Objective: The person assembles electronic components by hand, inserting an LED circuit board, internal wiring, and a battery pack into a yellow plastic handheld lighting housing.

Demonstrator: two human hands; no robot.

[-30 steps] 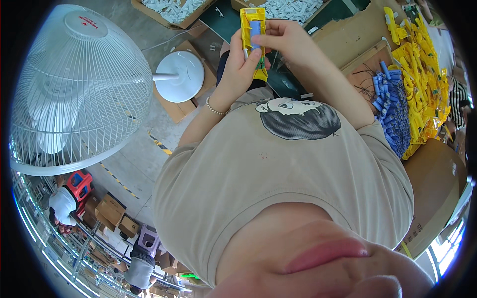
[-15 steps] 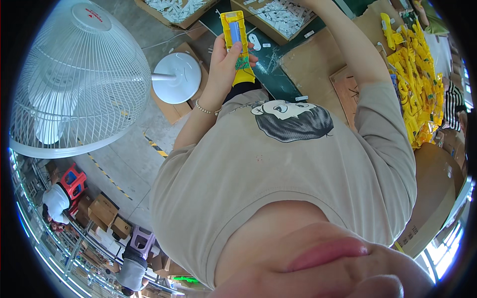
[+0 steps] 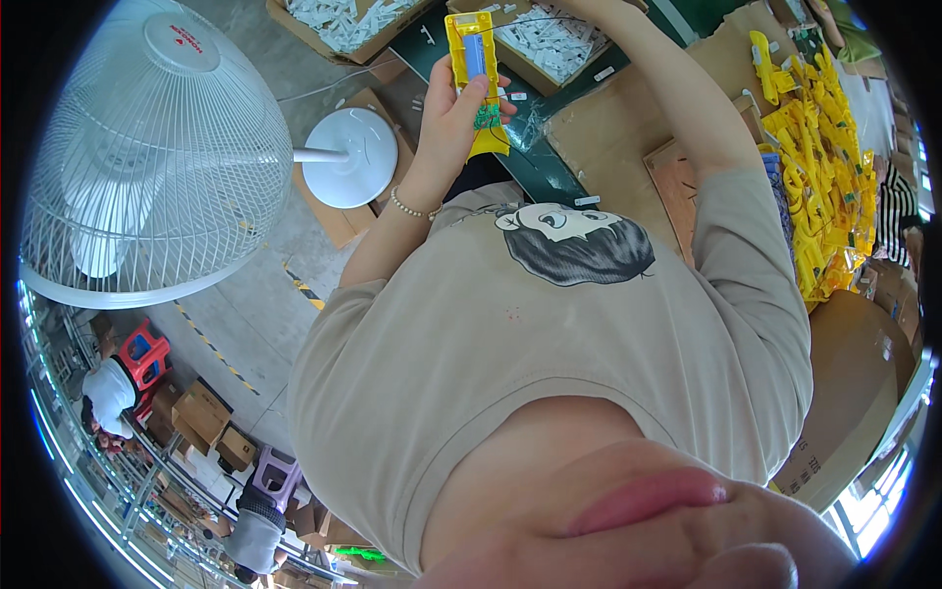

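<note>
My left hand (image 3: 449,123) is closed around a yellow plastic housing (image 3: 455,44), its thumb lying over the inside. A blue cylindrical battery (image 3: 476,56) sits lengthwise in the housing. Below the thumb shows a green circuit board (image 3: 487,117) with thin dark wires. One dark wire runs from the housing's top toward my right hand (image 3: 583,6), which reaches past the upper edge of the picture. Only the wrist end of that hand shows; its fingers are out of sight. Under both arms lies a dark green work surface (image 3: 551,169).
Cardboard boxes of small white parts (image 3: 339,22) (image 3: 554,44) stand at the far side. A heap of yellow plastic housings (image 3: 824,177) lies at the right. To the left stand a white caged fan (image 3: 157,157) and a round white base (image 3: 358,157). Brown cardboard (image 3: 613,128) covers part of the table.
My left hand and the yellow housing have shifted slightly right and toward me. A white piece formerly visible beside the housing no longer shows. My right forearm has moved a little left.
</note>
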